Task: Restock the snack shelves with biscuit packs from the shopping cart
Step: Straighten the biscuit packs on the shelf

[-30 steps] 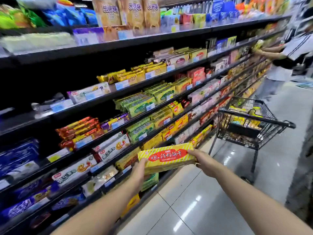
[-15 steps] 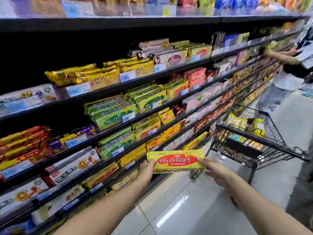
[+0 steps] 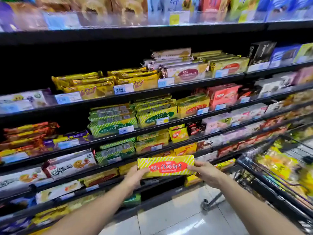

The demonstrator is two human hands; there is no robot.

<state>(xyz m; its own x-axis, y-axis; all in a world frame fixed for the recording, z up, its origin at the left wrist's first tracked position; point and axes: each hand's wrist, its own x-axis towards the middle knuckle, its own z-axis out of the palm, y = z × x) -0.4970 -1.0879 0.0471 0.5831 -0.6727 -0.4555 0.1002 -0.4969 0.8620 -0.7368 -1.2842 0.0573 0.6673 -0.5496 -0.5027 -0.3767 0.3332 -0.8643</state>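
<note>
A yellow striped biscuit pack (image 3: 166, 165) with a red label is held level in front of the lower shelves. My left hand (image 3: 134, 178) grips its left end and my right hand (image 3: 205, 172) grips its right end. The black snack shelves (image 3: 152, 91) stretch across the view, filled with yellow, green and red packs. Similar yellow packs with red labels (image 3: 193, 106) lie two shelves higher, to the right. The shopping cart (image 3: 274, 194) stands at the lower right, holding several yellow packs (image 3: 277, 163).
The glossy tiled floor (image 3: 171, 221) runs between the shelf base and the cart. A cart wheel (image 3: 205, 205) sits close to my right forearm. Price tags (image 3: 123, 89) line the shelf edges. The top shelf is blurred.
The view has swung left and closer to the shelves, with the cart now at the right edge. Both hands still hold the pack, now nearer the lower shelves. The person farther down the aisle is out of view.
</note>
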